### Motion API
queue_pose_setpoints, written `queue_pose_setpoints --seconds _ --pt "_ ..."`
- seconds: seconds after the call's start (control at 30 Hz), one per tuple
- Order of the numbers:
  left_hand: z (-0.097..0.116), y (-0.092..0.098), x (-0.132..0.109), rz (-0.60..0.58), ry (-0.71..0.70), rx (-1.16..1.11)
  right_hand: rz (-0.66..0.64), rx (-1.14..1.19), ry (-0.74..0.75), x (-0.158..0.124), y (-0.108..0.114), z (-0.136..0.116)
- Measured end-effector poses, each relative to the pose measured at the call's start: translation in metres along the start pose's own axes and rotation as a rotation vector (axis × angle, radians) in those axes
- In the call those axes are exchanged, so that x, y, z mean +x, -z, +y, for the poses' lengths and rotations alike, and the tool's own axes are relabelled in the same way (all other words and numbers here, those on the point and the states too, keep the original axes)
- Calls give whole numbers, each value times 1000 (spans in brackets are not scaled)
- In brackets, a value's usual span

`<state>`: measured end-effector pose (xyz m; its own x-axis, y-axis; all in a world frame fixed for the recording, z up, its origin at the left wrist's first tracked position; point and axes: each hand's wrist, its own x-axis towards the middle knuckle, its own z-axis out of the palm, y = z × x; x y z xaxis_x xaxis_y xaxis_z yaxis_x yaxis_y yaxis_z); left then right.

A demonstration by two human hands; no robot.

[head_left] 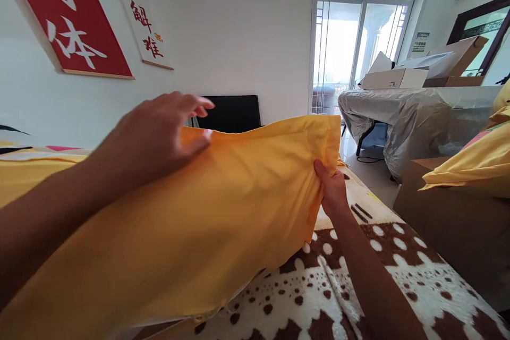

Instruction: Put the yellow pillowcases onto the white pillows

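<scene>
A large yellow cloth (239, 196) stretches across the foreground, raised at its right end over a brown-and-white patterned blanket (303, 292), with a plastic-covered table (398, 106) beyond to the right. The left hand (159, 122) is loosely curled, thumb apart from fingers, at the cloth's upper edge, contact unclear, while the right hand (333, 191) pinches the cloth's right end, thumb on the near face.
</scene>
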<state>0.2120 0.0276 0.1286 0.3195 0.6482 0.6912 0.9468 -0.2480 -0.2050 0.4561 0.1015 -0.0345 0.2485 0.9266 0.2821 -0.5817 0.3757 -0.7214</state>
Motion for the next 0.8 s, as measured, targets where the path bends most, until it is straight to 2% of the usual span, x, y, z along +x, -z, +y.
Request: queue_pose_setpoints --seconds 0.07,0.17,0.27,0.37,0.43,0.53,0.67,0.73,0.8 --pt "42 1 8 -14 -98 -64 -49 -46 16 -6 -1 0" --pt "99 -7 30 3 -140 -91 -153 -77 44 -14 -3 -5" --pt "128 -20 53 -107 -123 -154 -177 -89 46 -18 -4 -11" --pt "132 -29 69 -234 -139 -246 -171 -115 49 -16 -3 -12" --pt "128 -32 76 -237 -165 -320 -226 -156 33 -11 3 -10" --pt "120 -30 86 -251 -158 -424 -424 -289 -50 2 19 -5" --pt "107 -19 96 -346 -104 -562 -741 -544 -104 21 41 8" --pt "99 -14 101 -362 -72 -610 -821 -645 -76 26 47 21" --pt "92 -11 106 -352 -41 -613 -820 -713 -65 29 50 39"
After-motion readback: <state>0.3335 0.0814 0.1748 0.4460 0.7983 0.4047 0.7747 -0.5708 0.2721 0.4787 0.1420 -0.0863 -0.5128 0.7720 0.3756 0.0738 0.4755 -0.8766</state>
